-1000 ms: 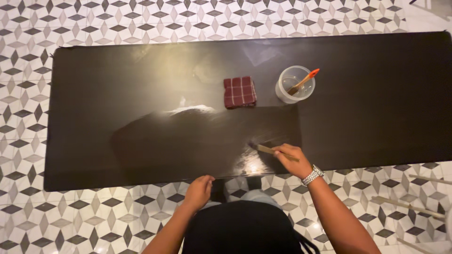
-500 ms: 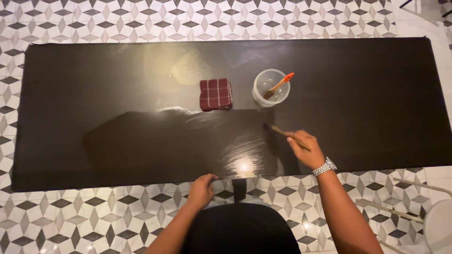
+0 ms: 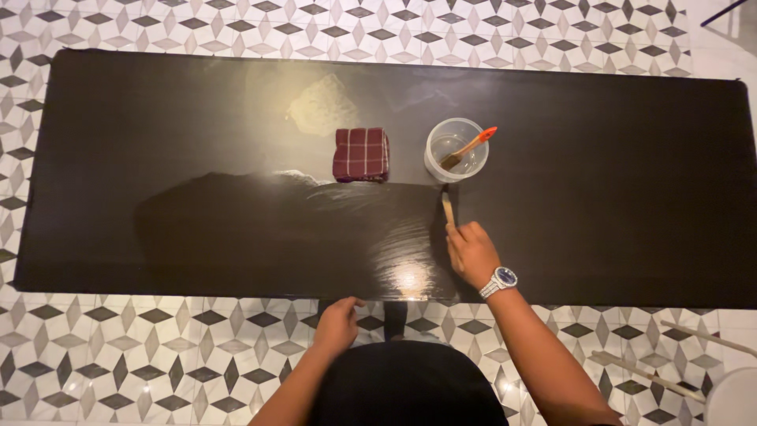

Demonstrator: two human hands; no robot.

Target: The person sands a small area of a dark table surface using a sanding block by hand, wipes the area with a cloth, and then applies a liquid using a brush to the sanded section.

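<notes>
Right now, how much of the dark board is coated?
Done: a glossy wet patch covers the near middle of the board. In hand: the right hand runs a brush at that patch's right edge, while the left hand rests on the near edge. Left: both matte ends and the far strip around the cloth and the cup.

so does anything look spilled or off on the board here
Nothing spilled. The board has a glossy wet patch only left of the brush in the right hand; the rest is matte.
</notes>
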